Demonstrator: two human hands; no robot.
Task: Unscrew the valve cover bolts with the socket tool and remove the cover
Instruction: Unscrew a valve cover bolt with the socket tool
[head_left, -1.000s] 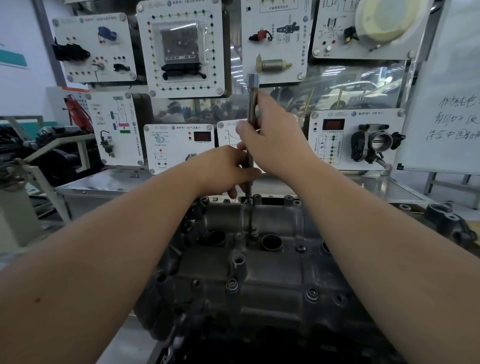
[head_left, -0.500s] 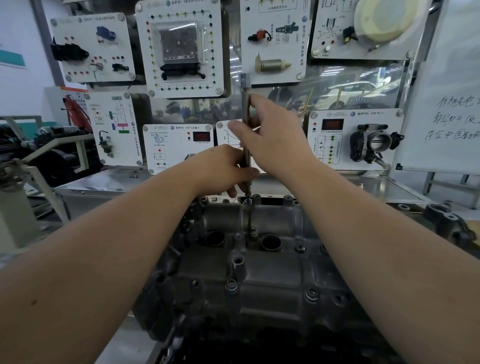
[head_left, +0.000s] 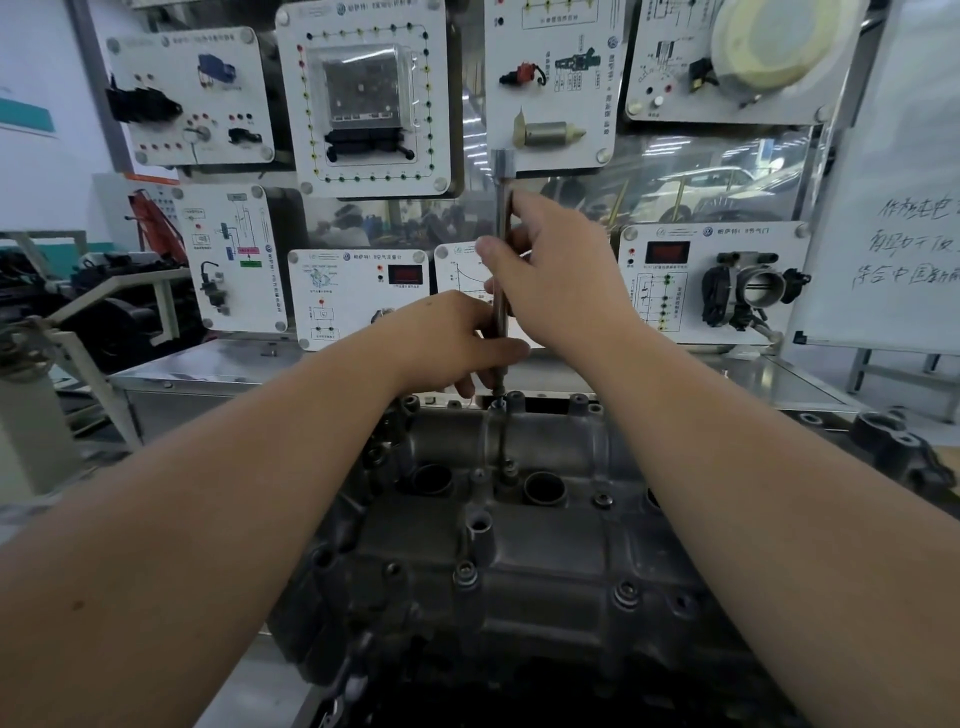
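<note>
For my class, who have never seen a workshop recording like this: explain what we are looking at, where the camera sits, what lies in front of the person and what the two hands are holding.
There is no machine here, only a person's two bare arms. The single picture comes from a camera worn on the head, looking forward and down, so the arms reach away from you.

In front lies a grey metal engine part, the valve cover, studded with bolts and round openings.

Both hands hold one long, thin metal socket tool, which stands nearly upright. Its lower tip sits at a bolt on the cover's far edge. The left hand grips the shaft low down; the right hand pinches it higher up.

Behind, white training panels carry car parts, and a whiteboard stands at the right.
</note>
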